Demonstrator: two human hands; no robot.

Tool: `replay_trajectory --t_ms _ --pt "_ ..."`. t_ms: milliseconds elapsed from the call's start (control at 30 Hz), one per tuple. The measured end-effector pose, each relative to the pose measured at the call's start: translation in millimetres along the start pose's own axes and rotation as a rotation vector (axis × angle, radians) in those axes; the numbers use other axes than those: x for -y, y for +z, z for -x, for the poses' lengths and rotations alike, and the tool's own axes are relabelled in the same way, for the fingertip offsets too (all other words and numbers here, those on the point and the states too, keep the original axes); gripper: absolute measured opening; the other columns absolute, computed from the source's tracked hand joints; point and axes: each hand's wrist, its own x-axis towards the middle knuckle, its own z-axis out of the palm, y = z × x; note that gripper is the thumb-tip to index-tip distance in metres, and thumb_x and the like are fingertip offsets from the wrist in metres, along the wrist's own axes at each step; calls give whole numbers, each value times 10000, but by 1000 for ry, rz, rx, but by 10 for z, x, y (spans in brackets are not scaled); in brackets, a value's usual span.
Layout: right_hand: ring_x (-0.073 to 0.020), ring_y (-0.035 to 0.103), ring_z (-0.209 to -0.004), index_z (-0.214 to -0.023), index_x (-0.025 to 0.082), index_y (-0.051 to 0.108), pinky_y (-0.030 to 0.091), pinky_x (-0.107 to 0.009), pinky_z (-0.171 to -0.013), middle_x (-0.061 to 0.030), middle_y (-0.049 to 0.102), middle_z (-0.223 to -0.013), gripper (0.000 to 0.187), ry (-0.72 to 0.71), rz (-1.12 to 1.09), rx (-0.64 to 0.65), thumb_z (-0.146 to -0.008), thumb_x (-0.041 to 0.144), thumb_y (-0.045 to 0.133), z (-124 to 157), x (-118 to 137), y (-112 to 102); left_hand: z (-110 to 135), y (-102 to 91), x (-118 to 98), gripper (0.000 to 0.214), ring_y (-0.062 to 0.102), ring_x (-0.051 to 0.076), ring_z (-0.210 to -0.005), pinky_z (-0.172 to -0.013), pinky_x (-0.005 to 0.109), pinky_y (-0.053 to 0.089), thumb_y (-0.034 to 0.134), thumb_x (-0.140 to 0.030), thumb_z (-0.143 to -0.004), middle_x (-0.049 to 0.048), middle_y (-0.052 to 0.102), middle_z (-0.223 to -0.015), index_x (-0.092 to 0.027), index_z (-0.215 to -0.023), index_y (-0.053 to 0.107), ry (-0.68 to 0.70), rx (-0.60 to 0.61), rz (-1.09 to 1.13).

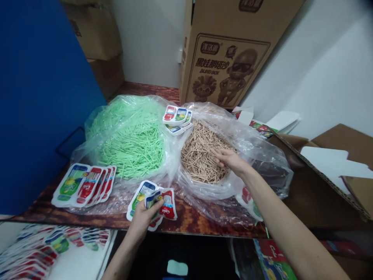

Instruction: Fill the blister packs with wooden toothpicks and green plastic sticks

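My left hand (145, 214) grips a printed packet (169, 205) with a red cola side, above other packets (142, 193) at the table's front edge. My right hand (229, 160) reaches into a clear plastic bag of short brown sticks (201, 151). Its fingers are bent together at the sticks; whether any are pinched is too small to make out. Left of it, another clear bag holds light green sticks (131, 149). A fanned row of red and green packets (84, 184) lies at the left, and a few more packets (176, 118) rest between the bags.
A tall printed cardboard box (224, 58) stands behind the bags. An open carton (317, 175) with white card pieces is at the right. A blue panel (43, 97) borders the left. Below the table (198, 219), many printed packets (32, 252) lie in rows at lower left.
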Motion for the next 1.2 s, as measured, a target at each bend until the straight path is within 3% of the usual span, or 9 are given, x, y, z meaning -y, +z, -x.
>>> replay_trajectory --t_ms 100,233,500,633,767,833,933,1067,1200 --pt "-52 357 -402 -689 205 446 265 -189 -402 66 496 -551 301 35 -174 61 -679 400 675 88 -64 49 23 -5 -51 328 675 180 -623 -624 270 545 854 -340 -547 44 738 -705 -126 -761 729 -10 -16 12" --pt "-45 340 -405 -701 198 454 230 -183 -404 77 483 -532 296 26 -201 64 -674 354 705 155 -91 69 21 -12 -90 334 662 177 -571 -561 268 539 856 -338 -532 28 725 -673 -131 -751 713 -3 -53 21" --pt "-61 389 -456 -809 170 552 314 -210 -453 61 491 -595 240 125 -490 154 -660 278 706 188 -18 224 -6 33 -93 347 674 165 -597 -603 258 548 865 -327 -530 21 739 -698 -138 -781 718 -33 -41 54" --pt "-64 372 -423 -827 182 517 311 -206 -432 70 495 -582 230 87 -439 77 -704 322 652 136 -122 340 -19 -32 -104 354 676 158 -604 -614 247 548 873 -315 -522 21 746 -724 -138 -787 720 0 -54 57" --pt "-79 378 -396 -869 208 474 265 -190 -397 92 497 -529 160 1 -82 -166 -741 249 561 71 -225 361 -29 -92 -98 360 680 170 -599 -612 266 555 871 -314 -531 30 749 -728 -132 -803 721 -15 -62 74" --pt "-78 382 -389 -943 211 479 262 -181 -396 110 487 -514 216 -11 3 -244 -734 196 533 35 -238 352 -25 -78 -99 365 680 175 -593 -610 279 559 869 -313 -537 27 746 -721 -134 -815 717 -24 -64 87" --pt "-72 370 -369 -987 203 503 246 -169 -375 122 474 -485 288 -1 -145 -234 -705 155 544 -45 -213 367 -7 -12 -118 372 675 176 -583 -593 277 556 868 -317 -534 24 737 -706 -128 -814 710 -23 -70 89" --pt "-46 335 -355 -824 194 515 230 -153 -347 111 468 -484 167 11 -393 -189 -698 203 625 -194 -144 441 -3 43 -141 368 674 163 -595 -585 248 547 870 -315 -531 26 739 -711 -125 -801 708 -6 -66 86" --pt "-44 372 -374 -743 198 485 298 -146 -360 97 470 -500 170 23 -539 -163 -736 230 652 -244 -55 448 -65 -17 -126 347 678 156 -588 -588 230 545 873 -311 -538 18 742 -694 -130 -784 710 -4 -62 107"
